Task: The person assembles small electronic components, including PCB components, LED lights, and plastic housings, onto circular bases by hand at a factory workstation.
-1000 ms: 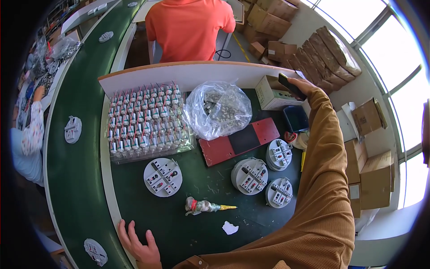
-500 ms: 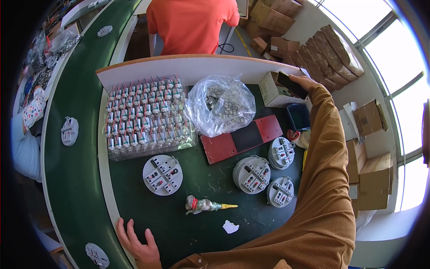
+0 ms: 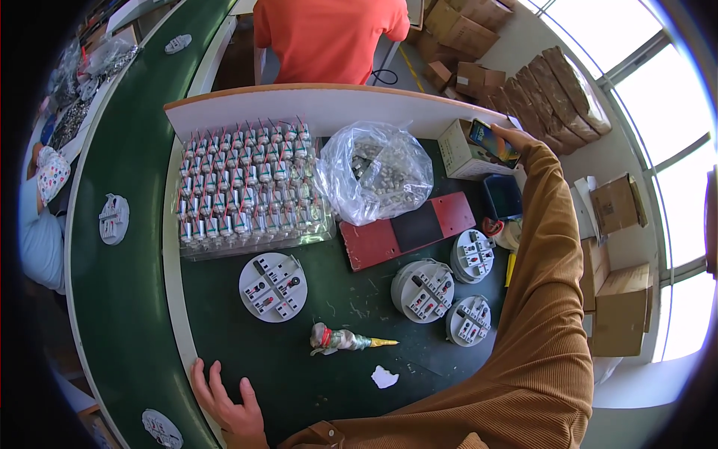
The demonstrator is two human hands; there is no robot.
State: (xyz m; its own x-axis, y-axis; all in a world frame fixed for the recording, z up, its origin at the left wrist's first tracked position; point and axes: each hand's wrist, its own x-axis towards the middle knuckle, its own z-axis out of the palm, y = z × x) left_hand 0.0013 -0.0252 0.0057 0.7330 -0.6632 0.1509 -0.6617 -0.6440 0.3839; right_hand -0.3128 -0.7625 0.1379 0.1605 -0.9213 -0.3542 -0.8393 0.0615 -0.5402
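Note:
My right hand (image 3: 516, 138) reaches to the far right and grips the edge of a smartphone (image 3: 488, 140) with a lit screen. That phone is at the top of a white carton (image 3: 458, 153); whether it rests on the carton I cannot tell. At the lower left my left hand (image 3: 230, 404) lies with fingers spread by the table's edge, holding nothing. Nearest to it are a round grey plastic base (image 3: 273, 287) with small inset parts and a wrapped tool with a yellow pointed tip (image 3: 344, 340). Three more such round units (image 3: 422, 292) stand to the right.
Several rows of small metal motors (image 3: 243, 179) with wires fill a clear tray. Beside it are a plastic bag of metal parts (image 3: 374, 172), a red board (image 3: 366, 245) and a dark blue bin (image 3: 500, 196). A green conveyor (image 3: 127, 299) runs along the left; a person in red (image 3: 321, 37) sits beyond the partition.
The phone's screen, dark before, now shows a lit picture. My view has shifted slightly; both hands stay in about the same places.

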